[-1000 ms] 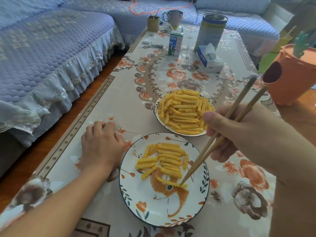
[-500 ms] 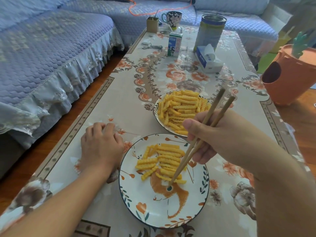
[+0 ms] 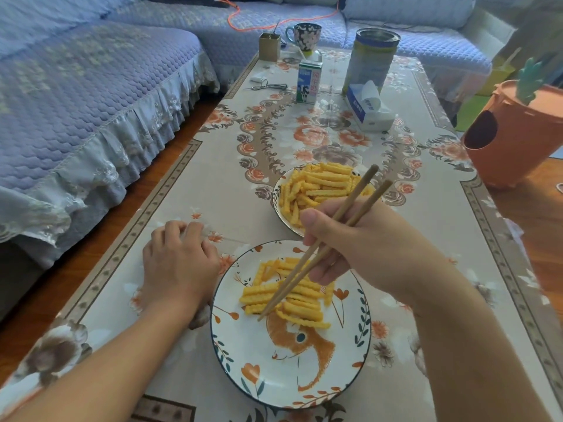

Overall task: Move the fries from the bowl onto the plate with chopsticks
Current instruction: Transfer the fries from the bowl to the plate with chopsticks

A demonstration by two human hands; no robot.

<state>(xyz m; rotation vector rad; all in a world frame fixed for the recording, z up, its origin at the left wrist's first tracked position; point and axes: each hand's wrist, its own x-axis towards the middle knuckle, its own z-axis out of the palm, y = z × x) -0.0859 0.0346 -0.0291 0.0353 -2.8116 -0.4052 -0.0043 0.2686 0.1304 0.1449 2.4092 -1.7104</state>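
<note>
A white plate [image 3: 274,373] painted with an orange prawn lies near the table's front edge and carries several crinkle-cut fries [image 3: 292,296]. Behind it stands a white bowl [image 3: 278,208] heaped with more fries [image 3: 316,184]. My right hand [image 3: 359,245] grips a pair of wooden chopsticks [image 3: 323,245] over the plate; their tips touch the left part of the fry pile on the plate. The hand hides the bowl's near right rim. My left hand [image 3: 179,266] rests on the tablecloth just left of the plate, its fingers curled down and holding nothing.
A milk carton [image 3: 309,82], a tall tin [image 3: 370,60], a tissue box [image 3: 367,109], a mug [image 3: 303,36] and a small box [image 3: 269,47] stand at the table's far end. A blue sofa [image 3: 76,95] runs along the left. An orange bin [image 3: 515,135] stands at the right.
My right hand has moved left across the plate, and the chopstick tips have shifted from the plate's lower right fries to the left part of the pile. My left hand has stayed put.
</note>
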